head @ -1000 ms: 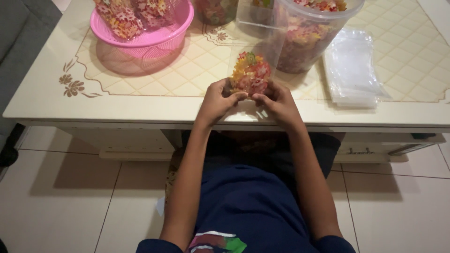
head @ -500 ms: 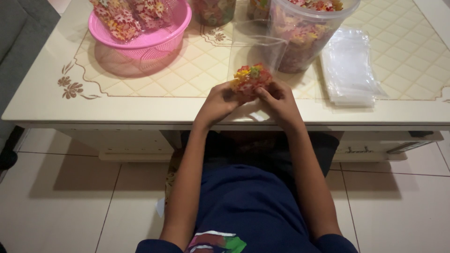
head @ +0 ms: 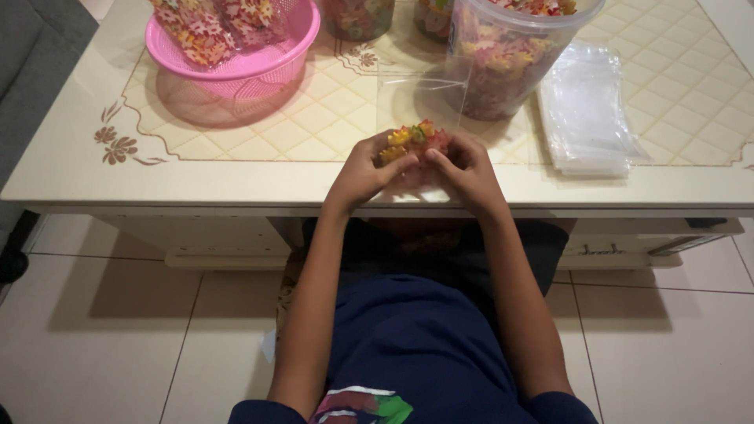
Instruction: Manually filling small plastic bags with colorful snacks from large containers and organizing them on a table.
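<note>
Two hands meet at table (head: pixel 236 177) front edge. Left hand (head: pixel 369 169) curled, fingertips pinching clear bag (head: pixel 416 118) at its 9 o'clock side. Right hand (head: pixel 470 171) curled, gripping bag at 3 o'clock. Bag upright, empty top, lower end bunched with red, yellow, green flower-shaped pieces. Clear tub (head: pixel 514 55) at 1 o'clock.

Head camera, looking steeply down, close over table (head: pixel 236 184) edge, lap and floor
</note>
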